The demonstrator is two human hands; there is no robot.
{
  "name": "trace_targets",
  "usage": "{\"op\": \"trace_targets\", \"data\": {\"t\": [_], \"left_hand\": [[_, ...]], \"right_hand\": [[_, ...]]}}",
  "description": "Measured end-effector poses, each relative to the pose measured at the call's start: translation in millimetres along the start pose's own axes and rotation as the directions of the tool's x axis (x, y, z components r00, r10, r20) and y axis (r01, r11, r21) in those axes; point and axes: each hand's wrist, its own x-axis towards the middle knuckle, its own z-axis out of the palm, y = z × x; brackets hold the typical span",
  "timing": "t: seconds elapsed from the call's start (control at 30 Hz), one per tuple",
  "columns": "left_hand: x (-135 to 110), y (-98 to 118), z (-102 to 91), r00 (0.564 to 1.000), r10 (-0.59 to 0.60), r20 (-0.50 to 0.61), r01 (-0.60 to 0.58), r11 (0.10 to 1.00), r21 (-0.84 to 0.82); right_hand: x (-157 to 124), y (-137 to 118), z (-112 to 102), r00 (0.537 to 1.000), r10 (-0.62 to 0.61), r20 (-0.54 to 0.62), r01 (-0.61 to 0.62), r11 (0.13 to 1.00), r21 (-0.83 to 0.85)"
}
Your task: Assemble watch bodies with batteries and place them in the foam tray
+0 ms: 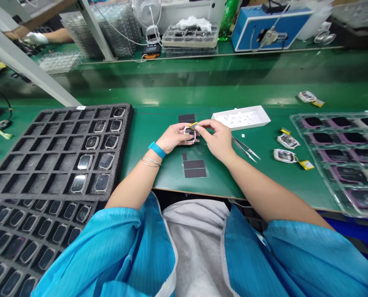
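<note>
My left hand point(173, 137) holds an opened white smartwatch case point(190, 133), its inner parts facing up. Between the fingers of my right hand point(216, 135) is a small yellow-edged battery point(193, 125), just above the case. Whether a wire joins the two is too small to tell. Dark adhesive strips on a clear sheet point(195, 169) lie on the green bench in front of my hands, and another dark sheet point(186, 118) is behind them. Metal tweezers point(246, 149) rest right of my right hand, beside a white box point(261, 116) of tiny parts.
On the left, a black foam tray point(55, 142) holds several watches, above another filled tray point(44, 227). Opened watch cases point(285, 155) with yellow batteries lie at right, near a clear plastic tray point(326, 165) of watch screens. A blue machine point(264, 29) and a fan point(146, 14) stand behind.
</note>
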Motion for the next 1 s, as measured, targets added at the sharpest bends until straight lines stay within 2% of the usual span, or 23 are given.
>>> {"op": "trace_targets", "data": {"t": [0.17,0.37,0.5,0.67,0.8,0.9,1.0], "left_hand": [[0.3,0.0,-1.0,1.0,-0.001,0.031,0.0,1.0,0.012],[-1.5,1.3,-0.3,1.0,-0.009,0.03,0.009,1.0,0.011],[-2.4,3.0,3.0,1.0,-0.024,0.0,0.024,0.999,0.03],[-5.7,6.7,8.0,0.997,-0.055,-0.056,0.058,0.997,0.058],[-5.5,7.0,6.6,0.993,-0.088,-0.076,0.088,0.996,-0.002],[-2.2,5.8,2.0,0.995,-0.098,-0.018,0.095,0.986,-0.139],[2.3,3.7,-3.2,0.994,-0.1,0.043,0.108,0.956,-0.273]], "right_hand": [[-0.8,-1.8,-0.2,0.998,-0.05,0.025,0.05,0.999,-0.015],[0.3,4.7,0.6,0.999,-0.046,0.024,0.046,0.999,0.018],[-0.1,6.1,2.4,0.998,-0.063,0.02,0.062,0.996,0.07],[-3.7,1.3,3.9,0.998,-0.058,0.033,0.058,0.998,-0.018],[-6.9,-4.2,4.7,0.985,-0.17,0.036,0.174,0.97,-0.17],[-7.7,-7.0,3.4,0.953,-0.286,0.097,0.302,0.9,-0.314],[-6.5,-5.0,0.0,0.919,-0.346,0.188,0.393,0.834,-0.388]]}}
